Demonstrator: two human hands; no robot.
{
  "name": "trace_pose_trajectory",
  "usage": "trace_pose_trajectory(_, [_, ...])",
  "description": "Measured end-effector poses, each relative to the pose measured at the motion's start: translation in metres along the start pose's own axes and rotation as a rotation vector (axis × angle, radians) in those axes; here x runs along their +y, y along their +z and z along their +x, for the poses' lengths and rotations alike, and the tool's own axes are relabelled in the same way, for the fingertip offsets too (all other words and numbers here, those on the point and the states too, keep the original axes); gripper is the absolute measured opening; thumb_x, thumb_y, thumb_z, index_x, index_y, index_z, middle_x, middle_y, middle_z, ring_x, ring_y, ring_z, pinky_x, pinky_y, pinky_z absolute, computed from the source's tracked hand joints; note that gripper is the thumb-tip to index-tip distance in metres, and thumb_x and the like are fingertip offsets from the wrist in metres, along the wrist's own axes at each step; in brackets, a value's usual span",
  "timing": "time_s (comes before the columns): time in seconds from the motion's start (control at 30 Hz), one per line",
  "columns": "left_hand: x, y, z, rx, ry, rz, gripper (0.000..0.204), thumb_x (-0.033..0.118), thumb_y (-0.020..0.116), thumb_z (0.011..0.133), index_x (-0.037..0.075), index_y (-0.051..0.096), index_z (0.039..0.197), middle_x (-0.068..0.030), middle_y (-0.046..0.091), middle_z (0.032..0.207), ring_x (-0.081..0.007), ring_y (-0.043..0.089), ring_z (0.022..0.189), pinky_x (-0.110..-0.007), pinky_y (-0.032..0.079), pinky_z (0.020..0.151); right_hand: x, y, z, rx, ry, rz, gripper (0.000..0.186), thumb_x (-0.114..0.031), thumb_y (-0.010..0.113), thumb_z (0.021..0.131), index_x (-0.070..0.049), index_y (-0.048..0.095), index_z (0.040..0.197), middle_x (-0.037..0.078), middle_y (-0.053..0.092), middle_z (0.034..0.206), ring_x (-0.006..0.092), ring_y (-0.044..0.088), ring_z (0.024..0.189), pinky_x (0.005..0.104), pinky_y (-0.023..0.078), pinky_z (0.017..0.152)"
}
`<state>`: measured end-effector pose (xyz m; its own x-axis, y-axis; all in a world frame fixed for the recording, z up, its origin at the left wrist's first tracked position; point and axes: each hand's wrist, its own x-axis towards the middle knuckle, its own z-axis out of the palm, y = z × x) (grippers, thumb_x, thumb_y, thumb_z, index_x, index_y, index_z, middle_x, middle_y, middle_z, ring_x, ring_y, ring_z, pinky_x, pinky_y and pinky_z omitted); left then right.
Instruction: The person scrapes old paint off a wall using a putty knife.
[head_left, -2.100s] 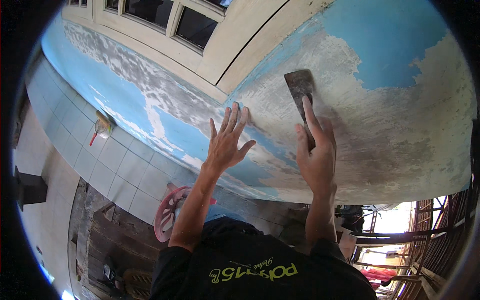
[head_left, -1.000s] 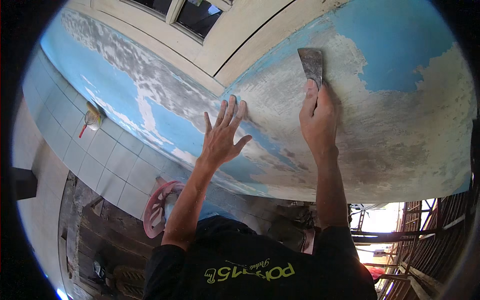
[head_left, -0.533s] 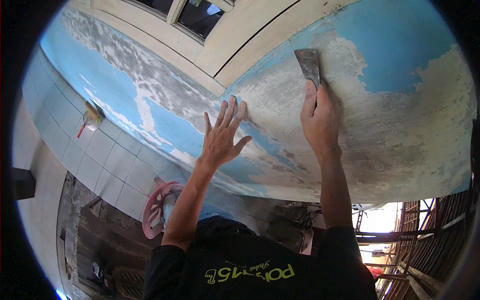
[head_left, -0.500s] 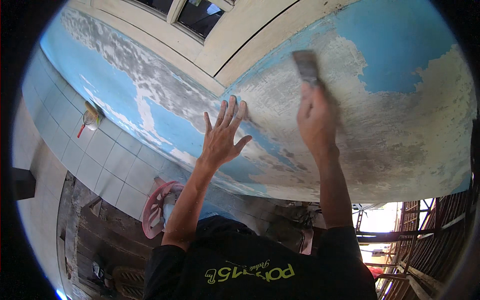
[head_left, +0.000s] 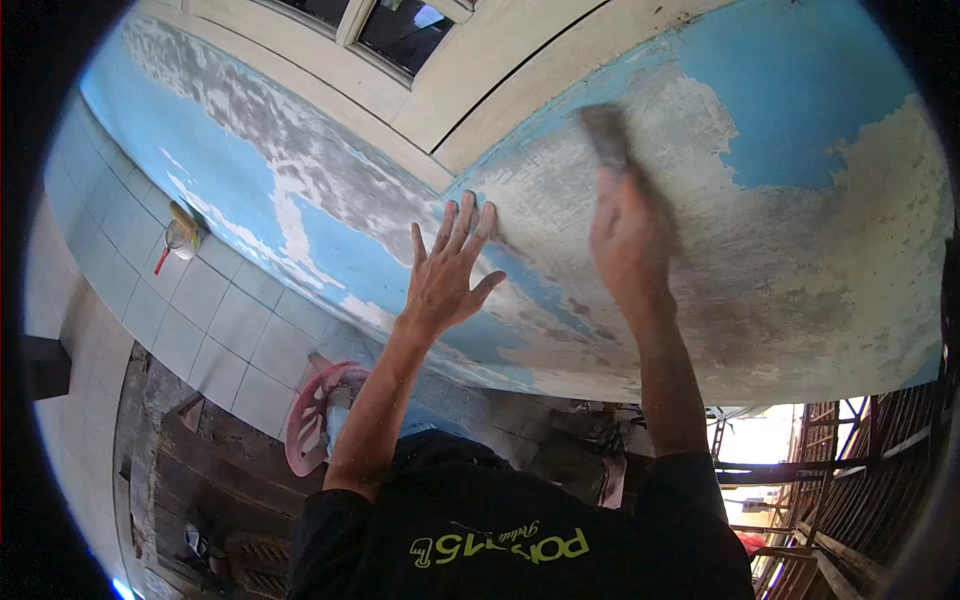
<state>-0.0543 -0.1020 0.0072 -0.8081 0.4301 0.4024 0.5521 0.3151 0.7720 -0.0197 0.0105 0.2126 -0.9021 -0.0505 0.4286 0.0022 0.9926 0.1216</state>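
Left hand (head_left: pixel 450 268): open wide, fingers spread, palm flat against the wall (head_left: pixel 800 250), holding nothing; it rests where blue paint meets the bare grey patch.
Right hand (head_left: pixel 628 238): closed around the handle of a scraper (head_left: pixel 606 135), blurred by motion; it is up and to the right of the left hand, near it but apart.
Scraper: flat dark blade sticking up from the right hand, its end lying on the scraped part of the wall just below the cream band; blur hides the blade's edge.
Wall: blue paint partly stripped, with a wide grey and buff bare area around and to the right of both hands; an unbroken blue patch sits at upper right, and streaks of blue run to the left.
Cream band (head_left: pixel 500 70): a pale strip along the top of the wall, with dark window panes (head_left: pixel 400 30) above it.
Tiles (head_left: pixel 190 310): pale square tiles on the lower wall at left.
Small tool (head_left: pixel 180 235): a yellowish item with a red handle against the wall at far left, well apart from the hands; too small to identify.
Pink stool (head_left: pixel 312 415): plastic, below the left forearm, near the floor.
Person: dark shirt at the lower edge, both forearms reaching up to the wall.
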Motion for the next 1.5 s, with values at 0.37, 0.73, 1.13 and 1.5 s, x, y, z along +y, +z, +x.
trace_pose_trajectory(0.37, [-0.004, -0.003, 0.0, -0.061, -0.005, 0.057, 0.087, 0.051, 0.063, 0.085, 0.025, 0.016, 0.153, -0.0092, 0.011, 0.159, -0.0325, 0.011, 0.146, -0.067, 0.01, 0.111, -0.001, 0.008, -0.006, -0.042, -0.044, -0.051, 0.019, -0.016, 0.052, 0.094, -0.003, 0.057, 0.107, 0.02, 0.061, 0.064, 0.0362, 0.065, 0.058, 0.0437, 0.05, 0.05])
trace_pose_trajectory(0.73, [0.0, -0.002, 0.0, -0.015, 0.0, 0.023, 0.088, 0.042, 0.068, 0.083, 0.026, 0.017, 0.152, -0.005, 0.014, 0.159, -0.0309, 0.015, 0.145, -0.068, 0.011, 0.111, 0.005, 0.016, -0.005, 0.121, -0.184, -0.015, 0.017, -0.018, 0.053, 0.095, -0.002, 0.058, 0.101, 0.019, 0.06, 0.062, 0.0344, 0.064, 0.056, 0.0422, 0.048, 0.047])
trace_pose_trajectory(1.13, [-0.003, -0.001, 0.001, -0.045, -0.001, 0.054, 0.088, 0.051, 0.064, 0.084, 0.026, 0.015, 0.153, -0.0077, 0.01, 0.159, -0.0318, 0.011, 0.146, -0.068, 0.009, 0.111, -0.005, -0.001, 0.003, 0.051, 0.056, 0.012, 0.021, -0.021, 0.048, 0.099, -0.002, 0.057, 0.098, 0.021, 0.062, 0.07, 0.0371, 0.065, 0.062, 0.0404, 0.049, 0.052])
trace_pose_trajectory(1.5, [-0.003, -0.003, -0.002, -0.069, -0.011, 0.082, 0.088, 0.051, 0.063, 0.084, 0.025, 0.015, 0.153, -0.0092, 0.011, 0.159, -0.0325, 0.011, 0.146, -0.067, 0.011, 0.111, -0.024, 0.009, -0.007, -0.334, 0.503, 0.734, 0.038, -0.033, 0.041, 0.102, 0.001, 0.057, 0.092, 0.008, 0.055, 0.063, 0.0181, 0.059, 0.059, 0.0358, 0.046, 0.056])
